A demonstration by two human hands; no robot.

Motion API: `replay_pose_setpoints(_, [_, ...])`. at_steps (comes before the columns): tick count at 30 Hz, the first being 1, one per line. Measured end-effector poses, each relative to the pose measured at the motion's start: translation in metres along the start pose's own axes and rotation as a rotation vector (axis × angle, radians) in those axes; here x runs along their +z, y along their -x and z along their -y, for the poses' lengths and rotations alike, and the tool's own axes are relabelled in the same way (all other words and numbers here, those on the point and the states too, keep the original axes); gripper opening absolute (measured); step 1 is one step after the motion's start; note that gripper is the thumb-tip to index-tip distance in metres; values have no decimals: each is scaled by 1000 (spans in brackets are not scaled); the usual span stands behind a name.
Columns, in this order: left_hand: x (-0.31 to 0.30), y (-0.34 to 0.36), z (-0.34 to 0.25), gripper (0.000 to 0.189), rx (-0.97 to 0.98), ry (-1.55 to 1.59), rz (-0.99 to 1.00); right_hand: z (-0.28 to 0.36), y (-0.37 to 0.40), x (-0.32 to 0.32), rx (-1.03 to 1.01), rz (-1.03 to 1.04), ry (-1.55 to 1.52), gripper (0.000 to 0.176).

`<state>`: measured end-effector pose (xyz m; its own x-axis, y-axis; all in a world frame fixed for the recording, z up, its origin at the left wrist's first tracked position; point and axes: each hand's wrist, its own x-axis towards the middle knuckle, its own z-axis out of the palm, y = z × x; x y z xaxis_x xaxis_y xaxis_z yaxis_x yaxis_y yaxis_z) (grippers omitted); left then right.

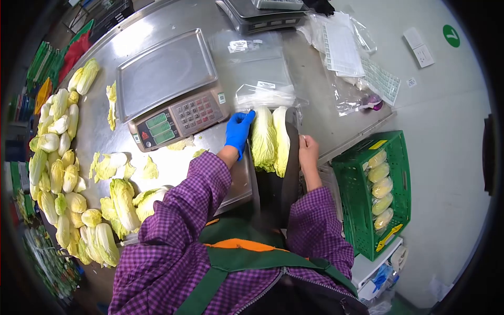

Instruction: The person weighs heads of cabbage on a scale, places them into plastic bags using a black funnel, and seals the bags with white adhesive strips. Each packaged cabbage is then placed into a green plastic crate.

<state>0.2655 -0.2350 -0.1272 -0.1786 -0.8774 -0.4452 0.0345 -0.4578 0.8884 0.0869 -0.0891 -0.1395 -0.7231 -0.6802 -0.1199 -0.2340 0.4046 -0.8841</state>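
Observation:
My left hand (239,131), in a blue glove, presses against the left side of two pale napa cabbages (270,139) that lie side by side on a dark chute. Their tops reach into the mouth of a clear plastic bag (265,94). My bare right hand (308,149) rests on the right edge of the chute, beside the right cabbage. Both sleeves are purple check.
A digital scale (168,84) stands left of the bag on the steel table (299,63). Many cabbages (58,157) and loose leaves lie along the left. A green crate (399,157) at right holds bagged cabbages. Bags and label sheets (362,58) lie at the back.

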Motion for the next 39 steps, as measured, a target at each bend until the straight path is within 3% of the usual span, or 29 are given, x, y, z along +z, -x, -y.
replay_pose_setpoints(6, [-4,0,4,22,112,92,1,-2,29,-17,-143,124,125,11])
replay_pose_setpoints(12, [-12,8,3,15,-40,359,189,-10,25,-22,-64,200,117,11])
replay_pose_setpoints(16, [-17,27,6,18,31,340,183,0,41,-27,-37,231,188,12])
replay_pose_setpoints(18, [-20,44,11,19,240,144,250,2,50,-29,-83,217,194,11])
replay_pose_setpoints(21, [-36,85,14,24,405,-141,311,16,77,-46,-235,229,415,9])
replay_pose_setpoints(23, [-56,109,22,22,490,-285,353,33,102,-62,-241,265,398,7])
replay_pose_setpoints(27, [-70,143,11,20,386,-171,422,36,128,-83,-171,374,381,6])
replay_pose_setpoints(29, [-62,136,-7,18,308,-101,382,37,123,-88,-21,339,91,4])
replay_pose_setpoints(30, [-55,133,-31,17,219,-34,336,81,116,-92,30,297,17,4])
replay_pose_setpoints(32, [-42,119,-89,17,284,203,331,130,96,-103,38,266,-424,9])
replay_pose_setpoints(34, [-40,105,-118,17,317,266,381,145,90,-109,-52,223,-569,16])
replay_pose_setpoints(35, [-37,98,-120,18,293,355,419,131,89,-108,-228,131,-449,24])
replay_pose_setpoints(36, [-37,98,-121,18,299,360,417,153,93,-105,-235,135,-447,24])
replay_pose_setpoints(38, [-39,100,-119,14,127,386,426,223,104,-99,-574,-85,36,33])
replay_pose_setpoints(39, [-41,101,-111,14,128,373,450,231,113,-106,-576,-67,40,33])
